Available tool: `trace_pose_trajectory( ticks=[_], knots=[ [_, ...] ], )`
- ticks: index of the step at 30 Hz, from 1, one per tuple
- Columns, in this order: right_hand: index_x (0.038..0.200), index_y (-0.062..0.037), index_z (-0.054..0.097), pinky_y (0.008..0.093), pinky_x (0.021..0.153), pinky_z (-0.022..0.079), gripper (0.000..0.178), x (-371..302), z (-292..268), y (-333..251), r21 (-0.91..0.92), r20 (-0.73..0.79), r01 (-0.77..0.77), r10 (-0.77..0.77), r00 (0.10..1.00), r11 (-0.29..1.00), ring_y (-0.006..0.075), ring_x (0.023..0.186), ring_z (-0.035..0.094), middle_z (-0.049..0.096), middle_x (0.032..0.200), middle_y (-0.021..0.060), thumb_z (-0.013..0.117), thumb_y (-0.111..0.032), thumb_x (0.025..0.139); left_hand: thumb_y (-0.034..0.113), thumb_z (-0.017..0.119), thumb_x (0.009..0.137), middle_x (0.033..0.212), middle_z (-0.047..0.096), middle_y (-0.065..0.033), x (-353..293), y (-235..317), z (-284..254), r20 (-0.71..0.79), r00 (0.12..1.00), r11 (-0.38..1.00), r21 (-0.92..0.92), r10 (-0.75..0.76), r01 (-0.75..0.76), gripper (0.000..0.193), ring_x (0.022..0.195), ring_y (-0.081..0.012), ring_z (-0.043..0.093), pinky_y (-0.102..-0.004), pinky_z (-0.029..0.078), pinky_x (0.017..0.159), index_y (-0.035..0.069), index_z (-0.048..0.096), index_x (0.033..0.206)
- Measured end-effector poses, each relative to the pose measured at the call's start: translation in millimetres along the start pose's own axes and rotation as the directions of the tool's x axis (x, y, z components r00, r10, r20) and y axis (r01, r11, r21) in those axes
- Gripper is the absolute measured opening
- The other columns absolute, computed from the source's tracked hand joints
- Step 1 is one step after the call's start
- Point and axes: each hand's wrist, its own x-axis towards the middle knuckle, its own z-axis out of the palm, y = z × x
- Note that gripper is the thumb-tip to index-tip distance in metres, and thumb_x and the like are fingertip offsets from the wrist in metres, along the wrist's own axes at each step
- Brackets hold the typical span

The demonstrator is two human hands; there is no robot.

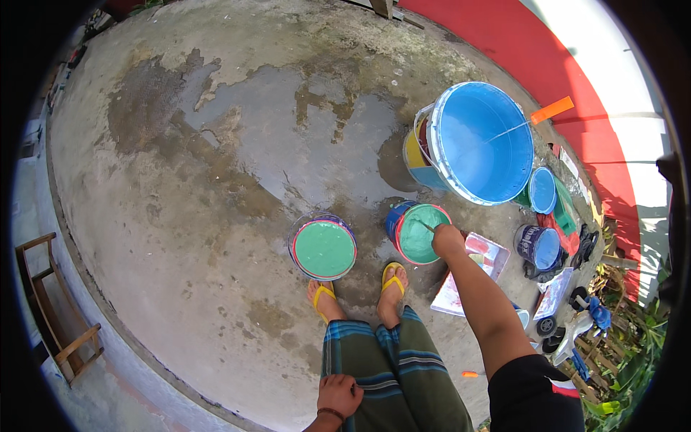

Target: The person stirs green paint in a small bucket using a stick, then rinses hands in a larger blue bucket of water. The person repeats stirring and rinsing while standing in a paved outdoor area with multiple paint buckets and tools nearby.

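Note:
My right hand (449, 241) is closed round a thin stick (427, 226), whose far end dips into green paint. That paint fills a blue bucket (394, 222) with a red rim, standing tilted on the ground. To its left, in front of my feet, a second bucket of smooth green paint (325, 248) stands upright. My left hand (340, 394) rests, fingers curled, on the striped green cloth (381, 381) over my leg. Whatever lies inside those fingers, if anything, is hidden. I wear yellow flip-flops (392, 281).
A large blue-lined bucket (482, 144) with an orange-handled tool (552, 110) stands at far right. Beside my right forearm lies a paint-stained tray (461, 295). Smaller tubs (543, 190), a dark-blue can (533, 245) and a toy vehicle (572, 335) line the right side. Wet patches (288, 129) cover concrete ahead.

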Motion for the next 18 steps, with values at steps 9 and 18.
trace_pose_trajectory(
  ticks=[9,18],
  knots=[
    [0.106,-0.0019,0.071,0.0461,0.086,0.057,0.025,3.6,7.5,3.3,0.004,0.0,-0.095,0.095,0.995,0.995,0.0367,0.1,0.07,0.07,0.108,0.0225,0.054,-0.011,0.09,0.024,0.063,0.08,0.086,0.066,-0.0074,2.8,2.8,-2.5,0.018,1.0,1.0,-0.016,-0.002,0.002,0.014,0.091,-0.0281,0.062,-0.0431,0.042,0.095,0.01,0.064,0.078],
    [0.108,-0.0023,0.071,0.0453,0.09,0.056,0.026,-0.3,-8.6,-14.9,-0.087,0.081,-0.1,0.107,0.991,0.991,0.0367,0.105,0.068,0.069,0.113,0.0227,0.056,-0.013,0.091,0.023,0.063,0.08,0.086,0.066,-0.0069,0.8,3.2,-3.0,-0.007,1.0,0.999,-0.033,-0.001,0.001,0.013,0.092,-0.0279,0.062,-0.0433,0.042,0.095,0.01,0.064,0.079]
  ],
)
